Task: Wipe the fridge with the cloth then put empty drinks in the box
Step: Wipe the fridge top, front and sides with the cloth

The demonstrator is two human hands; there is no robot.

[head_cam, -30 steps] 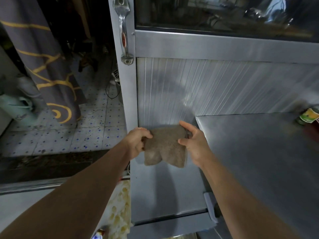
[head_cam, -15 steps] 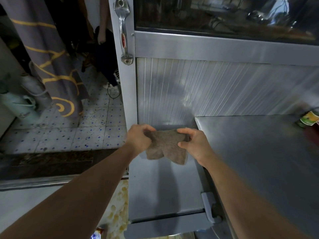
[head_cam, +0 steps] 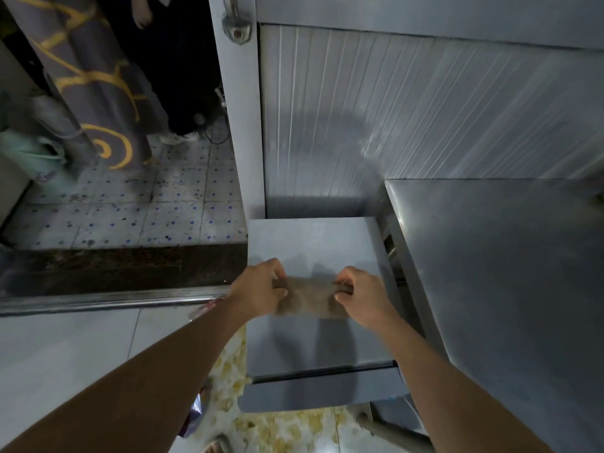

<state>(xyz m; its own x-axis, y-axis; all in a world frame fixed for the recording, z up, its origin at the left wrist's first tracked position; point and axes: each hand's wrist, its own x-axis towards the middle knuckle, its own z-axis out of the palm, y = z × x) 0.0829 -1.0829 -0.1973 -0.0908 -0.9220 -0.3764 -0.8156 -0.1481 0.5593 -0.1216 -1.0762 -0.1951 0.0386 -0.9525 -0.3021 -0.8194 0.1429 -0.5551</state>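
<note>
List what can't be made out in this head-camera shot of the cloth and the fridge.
- Cloth: its ends are hidden inside the left hand and right hand; motion blur hides its weave.
- Fridge: its upper part is cut off by the top edge; only the handle's foot shows.
- Empty drinks and box: none identifiable in view.
- Person standing behind: cut off above by the frame, dark.
- Floor clutter: partly hidden by the left forearm.

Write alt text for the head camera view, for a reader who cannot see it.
Two bare hands, left hand and right hand, stretch a brown cloth between them in front of the lower metal panel of a fridge. A steel counter lies to the right; a dotted tile floor to the left.
</note>
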